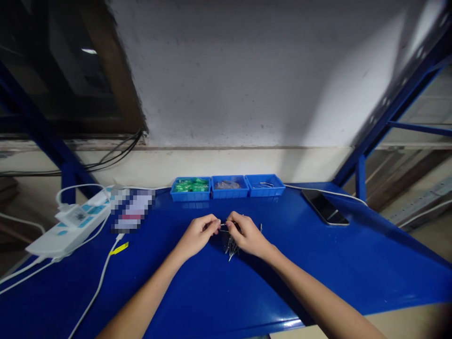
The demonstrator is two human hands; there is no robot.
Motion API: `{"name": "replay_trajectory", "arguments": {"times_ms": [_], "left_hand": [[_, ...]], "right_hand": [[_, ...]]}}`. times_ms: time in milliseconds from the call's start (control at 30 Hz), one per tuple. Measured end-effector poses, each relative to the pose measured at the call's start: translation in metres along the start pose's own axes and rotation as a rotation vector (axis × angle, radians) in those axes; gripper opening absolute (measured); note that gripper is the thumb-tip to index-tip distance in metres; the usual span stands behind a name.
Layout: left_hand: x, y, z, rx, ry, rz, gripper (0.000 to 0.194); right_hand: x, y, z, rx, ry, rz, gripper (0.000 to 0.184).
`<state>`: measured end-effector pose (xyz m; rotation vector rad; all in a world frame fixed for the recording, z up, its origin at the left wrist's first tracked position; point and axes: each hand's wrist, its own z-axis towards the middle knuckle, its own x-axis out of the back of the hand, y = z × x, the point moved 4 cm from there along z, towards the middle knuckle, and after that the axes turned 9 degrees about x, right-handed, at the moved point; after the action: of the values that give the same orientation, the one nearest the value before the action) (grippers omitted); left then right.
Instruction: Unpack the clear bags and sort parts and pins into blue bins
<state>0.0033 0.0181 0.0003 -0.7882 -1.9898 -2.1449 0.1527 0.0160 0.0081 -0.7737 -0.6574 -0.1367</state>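
Observation:
My left hand (200, 235) and my right hand (250, 235) meet above the middle of the blue table, both with fingers closed in a pinch. Between the fingertips shows a thin, shiny metal rod (223, 226), which both hands appear to hold; its finer shape is too small to make out. Beneath my right hand lies a loose bunch of thin metal rods (231, 249), partly covered by that hand. One more rod end (261, 228) peeks out on the far side of the right hand.
Along the table's back edge stand three blue bins: one with green packets (191, 197), one with clear-looking small parts (230, 193), one with a few thin rods (267, 192). A dark phone (325, 207) lies right. A white power strip (70, 226) and cables occupy the left.

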Motion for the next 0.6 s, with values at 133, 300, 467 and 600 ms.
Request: {"name": "replay_trajectory", "arguments": {"times_ms": [133, 300, 467, 600], "left_hand": [[-0.0027, -0.0022, 0.0013, 0.026, -0.003, -0.086, 0.034], [-0.0022, -0.0033, 0.0015, 0.036, 0.004, -0.083, 0.034], [0.0036, 0.0003, -0.0009, -0.04, 0.102, -0.009, 0.03], [0.0031, 0.0053, -0.0039, -0.102, 0.164, 0.09, 0.031]], "right_hand": [[-0.0005, -0.0018, -0.0005, 0.005, 0.001, 0.03, 0.014], [0.0013, -0.0013, -0.0006, -0.027, -0.021, 0.001, 0.02], [0.0018, 0.0026, 0.0, -0.098, -0.045, -0.047, 0.034], [-0.0026, 0.0054, -0.0003, -0.137, -0.021, -0.027, 0.037]]}}
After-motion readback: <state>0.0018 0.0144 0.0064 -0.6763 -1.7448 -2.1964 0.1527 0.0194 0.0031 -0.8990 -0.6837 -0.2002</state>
